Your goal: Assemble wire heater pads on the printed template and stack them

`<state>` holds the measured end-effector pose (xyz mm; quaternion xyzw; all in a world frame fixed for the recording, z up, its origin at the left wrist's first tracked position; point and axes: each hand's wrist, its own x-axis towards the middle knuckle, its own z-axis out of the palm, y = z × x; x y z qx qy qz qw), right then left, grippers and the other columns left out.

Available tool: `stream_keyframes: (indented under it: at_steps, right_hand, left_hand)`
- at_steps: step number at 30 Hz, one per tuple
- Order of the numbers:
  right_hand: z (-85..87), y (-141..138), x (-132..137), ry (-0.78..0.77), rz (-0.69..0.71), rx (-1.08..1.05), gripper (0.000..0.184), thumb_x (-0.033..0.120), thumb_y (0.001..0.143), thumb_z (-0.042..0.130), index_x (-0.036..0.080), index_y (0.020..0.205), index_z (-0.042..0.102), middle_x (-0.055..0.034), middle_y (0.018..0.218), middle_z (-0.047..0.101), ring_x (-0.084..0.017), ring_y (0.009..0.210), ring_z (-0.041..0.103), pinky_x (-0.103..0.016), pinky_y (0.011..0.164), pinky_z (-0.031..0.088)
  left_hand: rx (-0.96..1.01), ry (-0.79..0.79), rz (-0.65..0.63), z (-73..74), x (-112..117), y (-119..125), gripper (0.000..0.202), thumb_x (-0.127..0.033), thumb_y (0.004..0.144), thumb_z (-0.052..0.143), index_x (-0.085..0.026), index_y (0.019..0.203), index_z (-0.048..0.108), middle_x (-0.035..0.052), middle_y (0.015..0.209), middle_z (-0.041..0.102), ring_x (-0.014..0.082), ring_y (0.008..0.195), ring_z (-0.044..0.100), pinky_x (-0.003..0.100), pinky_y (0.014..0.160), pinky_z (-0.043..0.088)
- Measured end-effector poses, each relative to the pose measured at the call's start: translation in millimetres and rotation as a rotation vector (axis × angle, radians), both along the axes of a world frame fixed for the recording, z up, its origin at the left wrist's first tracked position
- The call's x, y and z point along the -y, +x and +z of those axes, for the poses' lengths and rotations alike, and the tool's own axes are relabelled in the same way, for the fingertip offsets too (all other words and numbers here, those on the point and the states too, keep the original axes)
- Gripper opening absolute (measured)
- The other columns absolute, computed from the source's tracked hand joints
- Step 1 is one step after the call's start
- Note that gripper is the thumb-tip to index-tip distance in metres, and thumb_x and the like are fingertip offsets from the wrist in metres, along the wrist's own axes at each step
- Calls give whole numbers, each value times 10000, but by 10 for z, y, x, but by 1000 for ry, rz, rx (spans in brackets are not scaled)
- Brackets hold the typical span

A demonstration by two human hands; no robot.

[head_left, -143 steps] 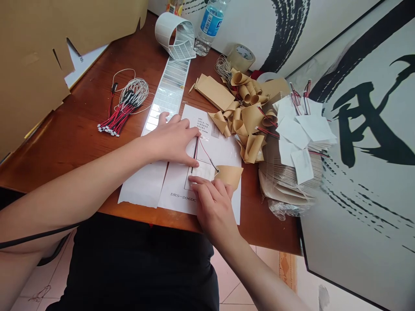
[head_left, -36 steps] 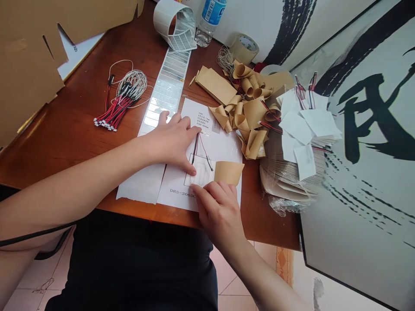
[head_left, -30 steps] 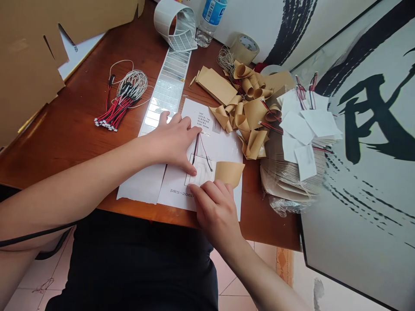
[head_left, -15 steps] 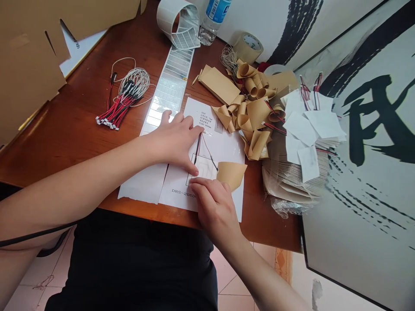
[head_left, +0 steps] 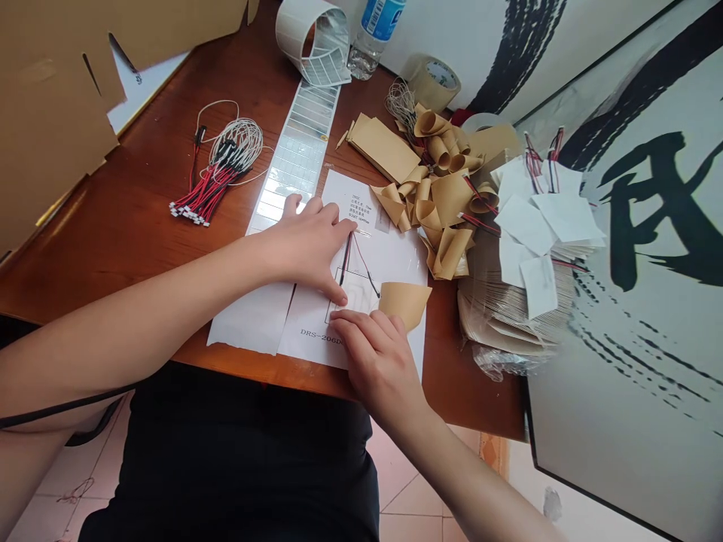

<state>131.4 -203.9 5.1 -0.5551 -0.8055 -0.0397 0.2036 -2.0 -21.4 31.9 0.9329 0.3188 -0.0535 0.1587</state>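
Note:
My left hand (head_left: 305, 252) lies flat on a printed white sheet (head_left: 395, 256), its fingertips just left of a red and black wire pair (head_left: 351, 260). Those wires run down to a thin white rectangular pad (head_left: 355, 297), which sits inside a drawn outline on the sheet. My right hand (head_left: 376, 350) rests across the pad's lower edge, holding nothing I can see. A curved piece of tan backing paper (head_left: 404, 303) lies at the pad's right end, touching my right fingers. The pad's lower part is hidden under those fingers.
On the wooden table (head_left: 118, 241) lie a bundle of red-black wires (head_left: 218, 177), a label strip (head_left: 297, 154), curled tan backing paper (head_left: 434, 181), and stacked pads (head_left: 536, 226). A cardboard sheet (head_left: 50, 98) overhangs the left; a framed calligraphy panel (head_left: 649, 316) stands right.
My right hand has slid slightly up onto the pad's lower edge. The tan paper sits a little higher and the view has shifted slightly. My left hand stays pressed in place.

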Motion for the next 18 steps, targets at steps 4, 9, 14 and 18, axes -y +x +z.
stream_keyframes:
  at_steps: [4, 9, 14, 18]
  right_hand:
    - [17, -1, -12, -14, -3, 9, 263, -7, 989, 508, 174, 1066, 683, -65, 1095, 802, -192, 791, 543, -342, 710, 375]
    - [34, -11, -19, -22, -15, -4, 295, -61, 942, 517, 163, 1040, 683, -53, 1075, 803, -198, 789, 524, -337, 710, 381]
    - [46, 3, -19, -71, -17, -10, 327, -71, 927, 511, 177, 1048, 686, -42, 1099, 802, -199, 798, 532, -350, 714, 377]
    - [61, 11, -26, -96, -17, -24, 337, -63, 934, 500, 191, 1047, 691, -45, 1103, 795, -203, 828, 552, -357, 727, 391]
  left_hand:
    - [-14, -40, -1, 31, -9, -3, 1151, -789, 660, 691, -198, 1602, 395, 202, 1482, 515, 467, 1401, 382, 620, 1201, 146]
    - [-33, -70, 7, 60, -6, 1, 1171, -785, 651, 699, -197, 1612, 377, 203, 1511, 494, 475, 1421, 365, 615, 1204, 163]
    - [-15, -53, 15, 48, -30, 8, 1146, -778, 661, 716, -206, 1603, 401, 203, 1499, 513, 475, 1416, 380, 633, 1196, 176]
    - [6, -112, 50, 58, -45, 18, 993, -810, 803, 580, -234, 1599, 432, 182, 1492, 534, 448, 1422, 402, 612, 1198, 188]
